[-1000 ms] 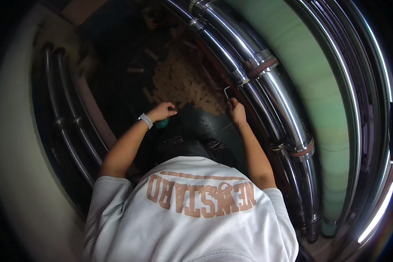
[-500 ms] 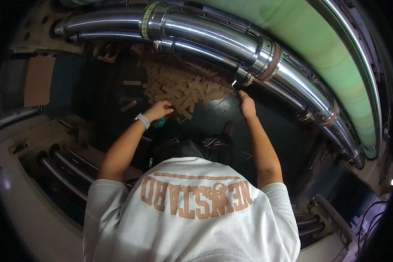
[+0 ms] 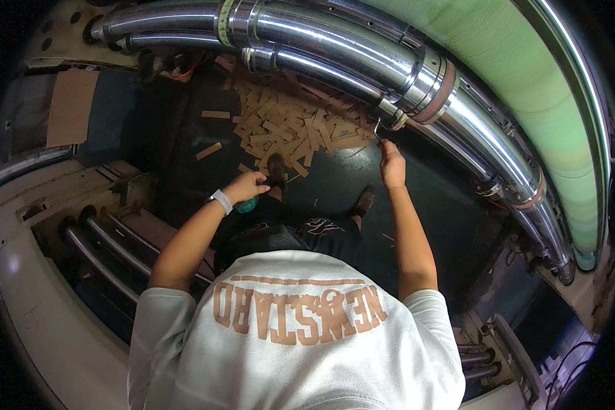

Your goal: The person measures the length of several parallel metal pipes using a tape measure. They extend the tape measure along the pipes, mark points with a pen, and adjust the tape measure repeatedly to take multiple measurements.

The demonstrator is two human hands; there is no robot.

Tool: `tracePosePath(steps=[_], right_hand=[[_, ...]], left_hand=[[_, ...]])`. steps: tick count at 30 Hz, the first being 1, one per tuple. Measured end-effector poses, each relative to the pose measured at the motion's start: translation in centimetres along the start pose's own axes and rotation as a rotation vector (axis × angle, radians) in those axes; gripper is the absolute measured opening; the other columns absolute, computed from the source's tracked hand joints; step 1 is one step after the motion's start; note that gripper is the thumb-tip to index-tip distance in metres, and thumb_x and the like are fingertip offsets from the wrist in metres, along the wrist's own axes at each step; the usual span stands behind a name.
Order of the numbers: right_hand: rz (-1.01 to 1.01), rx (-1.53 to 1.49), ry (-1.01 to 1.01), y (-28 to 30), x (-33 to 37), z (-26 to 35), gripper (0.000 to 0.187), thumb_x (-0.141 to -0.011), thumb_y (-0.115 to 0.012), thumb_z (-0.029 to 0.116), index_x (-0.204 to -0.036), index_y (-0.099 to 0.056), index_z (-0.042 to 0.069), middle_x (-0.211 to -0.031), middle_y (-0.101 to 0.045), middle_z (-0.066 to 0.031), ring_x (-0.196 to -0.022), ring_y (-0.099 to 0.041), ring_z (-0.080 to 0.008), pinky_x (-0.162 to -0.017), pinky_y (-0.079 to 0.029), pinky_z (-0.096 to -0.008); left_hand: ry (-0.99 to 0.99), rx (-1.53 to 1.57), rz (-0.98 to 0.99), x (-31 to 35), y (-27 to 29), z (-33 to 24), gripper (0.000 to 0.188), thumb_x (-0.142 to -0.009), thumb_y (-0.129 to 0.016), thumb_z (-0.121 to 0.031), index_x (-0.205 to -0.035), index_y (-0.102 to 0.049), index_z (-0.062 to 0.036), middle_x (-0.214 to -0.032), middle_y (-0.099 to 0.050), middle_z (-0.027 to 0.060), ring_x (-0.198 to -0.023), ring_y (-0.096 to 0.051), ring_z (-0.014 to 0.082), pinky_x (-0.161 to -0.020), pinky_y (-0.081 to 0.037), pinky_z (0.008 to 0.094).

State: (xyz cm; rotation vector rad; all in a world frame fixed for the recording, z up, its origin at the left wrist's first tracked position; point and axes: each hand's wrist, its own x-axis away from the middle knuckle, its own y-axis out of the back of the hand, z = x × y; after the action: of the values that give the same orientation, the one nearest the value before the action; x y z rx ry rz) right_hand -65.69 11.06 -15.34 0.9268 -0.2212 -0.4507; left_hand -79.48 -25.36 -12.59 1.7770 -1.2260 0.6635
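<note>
My right hand (image 3: 392, 165) is closed on a bent silver rod that looks like a hex key (image 3: 377, 128). Its tip is at the collar (image 3: 393, 117) on the lower steel shaft. My left hand (image 3: 246, 187), with a pale watch (image 3: 221, 199) on the wrist, hangs over the floor with curled fingers. A teal rounded thing (image 3: 247, 205) shows beneath that palm, seemingly held in it; its kind is hidden by the hand.
Thick steel shafts (image 3: 328, 45) with collars cross ahead of me, below a wide green cylinder (image 3: 526, 82). Cardboard strips (image 3: 287, 130) lie heaped on the dark floor. Machine frames with rods (image 3: 109, 249) stand at both sides. My shoes (image 3: 277, 169) are near the heap.
My left foot has come into sight beside the cardboard heap. The whole view has shifted slightly. My right hand stays at the collar with the hex key; my left hand remains curled over the teal thing.
</note>
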Motion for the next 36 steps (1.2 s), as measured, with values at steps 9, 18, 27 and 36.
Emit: tracePosePath(steps=[9,18,27,36], right_hand=[[-0.141,-0.103,0.016,-2.5,-1.8,-0.1,0.016,-0.082,-0.048,0.006,-0.098,-0.052,0.006,-0.092,-0.056,-0.0189,-0.082,-0.054,-0.039,-0.066,-0.045,-0.0417],[-0.209,-0.23,-0.145,-5.8,-3.4,-1.8,0.019,-0.087,-0.05,0.018,-0.096,-0.056,0.003,-0.096,-0.058,-0.0187,-0.086,-0.055,-0.0372,-0.073,-0.045,-0.0392],[0.04,-0.356,-0.17,-2.2,-3.9,-3.3,0.027,-0.084,-0.057,0.025,-0.09,-0.058,-0.001,-0.084,-0.057,-0.017,-0.078,-0.055,-0.0325,-0.069,-0.043,-0.0335],[0.149,-0.661,-0.339,-1.7,-5.0,-4.0,0.033,-0.078,-0.066,0.027,-0.09,-0.064,-0.004,-0.072,-0.06,-0.0019,-0.069,-0.049,-0.0078,-0.066,-0.042,-0.0245]], left_hand=[[-0.008,-0.153,-0.064,1.1,1.3,1.4,0.047,-0.079,-0.062,-0.032,-0.115,-0.051,-0.0039,-0.092,-0.058,0.016,-0.08,-0.057,0.0237,-0.071,-0.046,0.0351],[0.119,-0.169,-0.104,2.3,1.8,0.8,0.044,-0.075,-0.063,-0.028,-0.109,-0.055,-0.0012,-0.103,-0.059,0.0193,-0.096,-0.056,0.0313,-0.083,-0.044,0.0353],[0.011,-0.263,-0.114,1.8,-0.2,2.8,0.048,-0.077,-0.063,-0.032,-0.115,-0.052,-0.0054,-0.079,-0.058,0.0133,-0.072,-0.056,0.0258,-0.066,-0.046,0.0355],[0.025,-0.257,-0.174,3.2,1.1,2.3,0.048,-0.077,-0.063,-0.031,-0.115,-0.051,-0.0042,-0.095,-0.059,0.0184,-0.084,-0.058,0.0295,-0.074,-0.046,0.0376]])
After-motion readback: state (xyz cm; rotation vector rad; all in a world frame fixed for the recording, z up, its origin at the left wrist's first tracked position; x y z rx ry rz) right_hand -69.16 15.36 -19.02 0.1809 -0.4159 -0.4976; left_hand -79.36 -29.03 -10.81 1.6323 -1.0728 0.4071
